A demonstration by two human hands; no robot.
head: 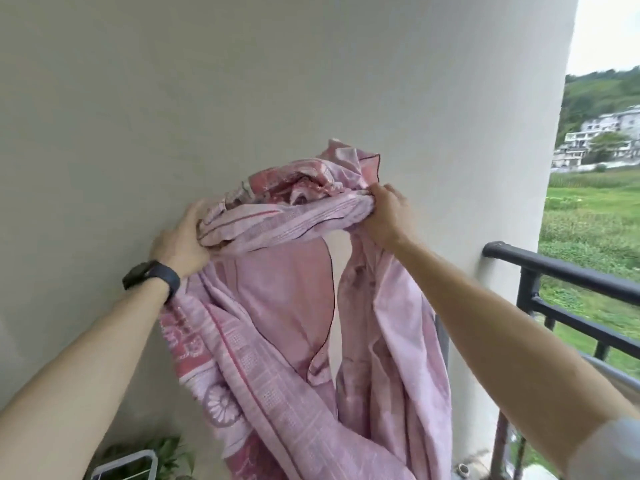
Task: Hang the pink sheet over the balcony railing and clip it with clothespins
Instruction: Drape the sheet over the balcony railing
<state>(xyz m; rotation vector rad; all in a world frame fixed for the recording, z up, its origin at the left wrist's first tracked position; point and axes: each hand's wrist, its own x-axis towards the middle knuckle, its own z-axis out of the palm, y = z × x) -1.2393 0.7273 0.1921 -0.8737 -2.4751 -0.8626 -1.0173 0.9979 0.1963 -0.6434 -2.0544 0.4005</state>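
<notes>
A pale plastered wall (pixel 242 81) fills most of what's in front. Held up in the air against it is the pink sheet (pixel 287 306), bunched rather than spread. One twisted stretch runs nearly level from hand to hand, rising slightly to the right, and the rest drops in two long folds pointing straight down. The black balcony railing (pixel 561 268) stands to the right of it, with green fields (pixel 588 220) beyond. The left hand (pixel 183 244) and the right hand (pixel 388 216) each clutch a fistful of cloth at the top. A dark watch (pixel 152 275) sits on the left wrist, and a leafy plant (pixel 166 452) shows low down.
</notes>
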